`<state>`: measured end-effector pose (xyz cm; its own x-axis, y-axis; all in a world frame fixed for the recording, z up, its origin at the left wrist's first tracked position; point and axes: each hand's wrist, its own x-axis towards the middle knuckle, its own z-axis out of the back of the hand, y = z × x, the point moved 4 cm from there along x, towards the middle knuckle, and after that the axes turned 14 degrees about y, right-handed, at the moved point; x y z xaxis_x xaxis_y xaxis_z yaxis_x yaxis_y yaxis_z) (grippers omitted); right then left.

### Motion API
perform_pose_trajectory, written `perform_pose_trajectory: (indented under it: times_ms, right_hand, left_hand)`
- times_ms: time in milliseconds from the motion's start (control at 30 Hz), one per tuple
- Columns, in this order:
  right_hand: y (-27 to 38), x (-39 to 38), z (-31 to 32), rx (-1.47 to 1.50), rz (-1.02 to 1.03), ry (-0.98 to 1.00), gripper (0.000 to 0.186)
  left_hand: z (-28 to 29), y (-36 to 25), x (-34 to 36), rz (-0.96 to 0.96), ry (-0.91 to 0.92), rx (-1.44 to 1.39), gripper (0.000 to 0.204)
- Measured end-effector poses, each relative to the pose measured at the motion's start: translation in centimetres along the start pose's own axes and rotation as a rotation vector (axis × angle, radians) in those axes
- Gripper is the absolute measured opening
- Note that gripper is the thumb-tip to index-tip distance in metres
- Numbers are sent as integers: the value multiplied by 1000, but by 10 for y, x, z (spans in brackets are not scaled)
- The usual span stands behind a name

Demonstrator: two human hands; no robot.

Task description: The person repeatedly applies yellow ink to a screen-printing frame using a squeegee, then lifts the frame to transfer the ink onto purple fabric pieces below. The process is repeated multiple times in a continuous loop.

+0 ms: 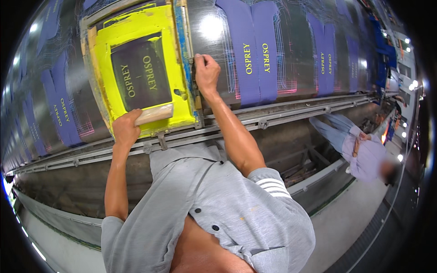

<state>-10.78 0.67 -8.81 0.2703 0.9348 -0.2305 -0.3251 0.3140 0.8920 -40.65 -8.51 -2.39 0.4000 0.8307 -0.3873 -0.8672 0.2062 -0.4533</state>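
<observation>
A screen printing frame (185,50) lies over the long dark printing table. Bright yellow ink (104,54) coats its mesh around a dark rectangular window (141,63) with lettering. My left hand (126,128) is wrapped around one end of a squeegee (155,114) with a pale, rounded handle, which lies across the ink at the near end of the screen. The squeegee's blade is hidden under the handle. At the frame's right rail, my right hand (207,75) is closed with its fingertips on the rail's outer edge.
Purple fabric pieces (249,50) with yellow lettering lie in rows on the table (207,41) to both sides. A metal rail (277,119) runs along the near edge, below which is a trough. Another person (364,145) stands further along on the right.
</observation>
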Motion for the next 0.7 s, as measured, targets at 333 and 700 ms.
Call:
perform_pose_trajectory:
  times_ms: [333,700]
  right_hand:
    - [-21,25,-14,-167,-79,5,39]
    - [-9,12,57,-715,75,-144,41]
  left_hand:
    - [-12,15,-31,-3,-28,-45,41]
    - [-7,-31,62,-70,-118,41,37]
